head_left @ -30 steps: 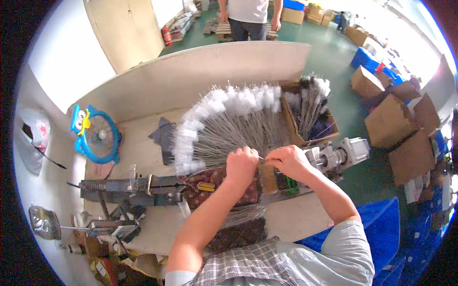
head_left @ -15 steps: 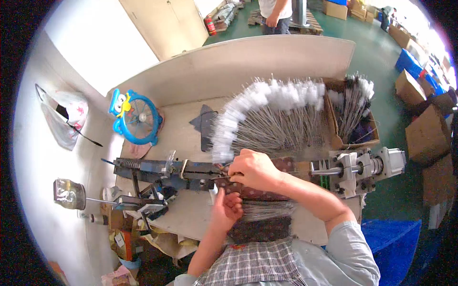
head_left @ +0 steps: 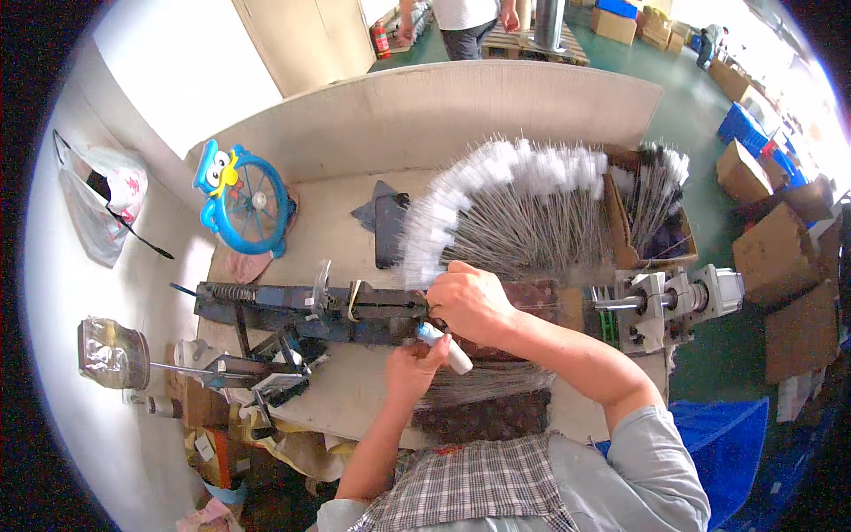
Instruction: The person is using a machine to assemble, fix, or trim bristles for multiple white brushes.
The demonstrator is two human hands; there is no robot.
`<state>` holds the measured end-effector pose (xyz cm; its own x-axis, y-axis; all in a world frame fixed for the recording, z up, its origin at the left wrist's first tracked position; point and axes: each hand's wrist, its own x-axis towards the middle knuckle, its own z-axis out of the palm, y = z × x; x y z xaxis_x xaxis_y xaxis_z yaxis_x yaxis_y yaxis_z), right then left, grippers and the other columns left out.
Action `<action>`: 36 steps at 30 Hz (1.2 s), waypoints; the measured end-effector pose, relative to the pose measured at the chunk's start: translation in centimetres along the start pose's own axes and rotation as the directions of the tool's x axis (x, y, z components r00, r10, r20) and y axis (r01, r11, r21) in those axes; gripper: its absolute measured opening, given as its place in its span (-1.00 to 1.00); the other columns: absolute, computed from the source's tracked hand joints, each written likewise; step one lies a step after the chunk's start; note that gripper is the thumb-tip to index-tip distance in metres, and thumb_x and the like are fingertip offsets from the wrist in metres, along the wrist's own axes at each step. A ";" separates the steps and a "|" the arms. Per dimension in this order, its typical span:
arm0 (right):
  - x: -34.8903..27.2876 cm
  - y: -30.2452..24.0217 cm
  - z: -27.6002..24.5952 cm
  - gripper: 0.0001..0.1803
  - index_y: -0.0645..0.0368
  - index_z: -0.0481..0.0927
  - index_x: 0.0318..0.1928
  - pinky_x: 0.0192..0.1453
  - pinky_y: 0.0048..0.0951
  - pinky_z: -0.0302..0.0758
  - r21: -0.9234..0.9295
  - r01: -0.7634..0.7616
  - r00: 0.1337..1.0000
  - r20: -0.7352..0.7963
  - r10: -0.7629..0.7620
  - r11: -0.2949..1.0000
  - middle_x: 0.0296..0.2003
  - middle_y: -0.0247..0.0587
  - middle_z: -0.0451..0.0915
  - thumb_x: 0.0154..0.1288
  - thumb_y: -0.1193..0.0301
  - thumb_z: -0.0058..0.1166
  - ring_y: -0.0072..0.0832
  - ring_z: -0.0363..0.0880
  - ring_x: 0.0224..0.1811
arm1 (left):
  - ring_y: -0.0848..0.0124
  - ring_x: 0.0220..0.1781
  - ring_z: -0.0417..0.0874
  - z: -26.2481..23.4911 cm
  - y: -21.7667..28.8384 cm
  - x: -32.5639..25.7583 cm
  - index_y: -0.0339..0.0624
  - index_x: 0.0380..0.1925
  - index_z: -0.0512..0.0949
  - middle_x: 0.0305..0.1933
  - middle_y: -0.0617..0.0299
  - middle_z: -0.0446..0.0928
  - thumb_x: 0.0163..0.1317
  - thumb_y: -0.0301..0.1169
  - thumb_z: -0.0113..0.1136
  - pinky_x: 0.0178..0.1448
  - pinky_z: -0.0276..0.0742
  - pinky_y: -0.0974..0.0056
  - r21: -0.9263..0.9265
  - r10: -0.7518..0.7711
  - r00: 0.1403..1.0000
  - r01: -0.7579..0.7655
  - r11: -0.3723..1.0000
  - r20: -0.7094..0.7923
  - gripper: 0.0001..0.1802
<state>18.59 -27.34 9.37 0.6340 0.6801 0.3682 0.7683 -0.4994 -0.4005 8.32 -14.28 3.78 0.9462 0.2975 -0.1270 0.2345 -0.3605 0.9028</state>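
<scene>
My left hand is closed on a small white cylinder with a light-blue end, which lies tilted beside the bench machine. Close above it, my right hand has its fingers pinched together at the right end of the machine's dark metal bar. Whatever those fingers hold is hidden. A large fan of thin wire brushes with white bristle tips spreads just beyond my right hand. More thin wires lie in a bundle below my right forearm, on the near side of the bench.
A cardboard box of wire brushes stands at the right. Beside it is a motor unit with a shaft. A blue toy-like wheel and a dark flat phone-like slab are at the left. Another person stands beyond the bench's back panel.
My left hand, open beside the white cylinder before, is now closed on it, and the cylinder is tilted to the right. My right hand stays at the bar. The person beyond has moved left.
</scene>
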 end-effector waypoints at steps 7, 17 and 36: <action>-2.4 0.3 -2.6 -0.97 0.09 0.52 -0.49 -0.26 -0.31 0.48 0.094 0.096 0.986 -0.145 -0.082 0.991 -0.51 -0.32 0.49 -0.01 0.45 0.04 -0.32 0.49 -0.31 | 0.42 -0.59 0.51 1.3 0.0 -0.2 -0.33 -0.56 0.55 -0.53 0.23 0.55 0.11 -0.19 0.20 -0.50 0.37 0.29 -0.334 -0.058 0.998 0.052 0.941 -0.009 -0.64; -6.0 2.4 3.3 -0.82 0.12 0.48 -0.22 -0.31 -0.23 0.52 0.070 -0.142 0.990 0.011 0.142 0.987 -0.36 -0.14 0.45 0.11 0.46 -0.02 -0.22 0.56 -0.29 | 0.48 -0.50 0.52 2.4 0.9 -0.9 -0.21 -0.45 0.39 -0.54 0.25 0.49 0.00 -0.44 0.20 -0.39 0.45 0.32 -0.119 -0.122 0.987 0.134 0.984 0.101 -0.82; -7.6 2.5 1.7 -0.83 0.19 0.50 -0.23 -0.17 -0.24 0.50 0.114 -0.105 0.940 0.336 0.061 0.988 -0.33 -0.12 0.48 0.12 0.47 -0.01 -0.19 0.48 -0.18 | 0.49 -0.41 0.40 -13.0 -11.7 -2.3 -0.09 -0.36 0.51 -0.46 0.38 0.43 0.06 -0.19 0.26 -0.33 0.35 0.37 -0.937 -0.569 0.816 0.108 0.332 -0.108 -0.74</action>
<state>15.56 -32.81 4.18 0.6135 0.7887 0.0399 0.6822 -0.5038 -0.5299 0.54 0.72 -1.13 0.6143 0.5430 -0.5726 -0.0289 0.7406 0.6713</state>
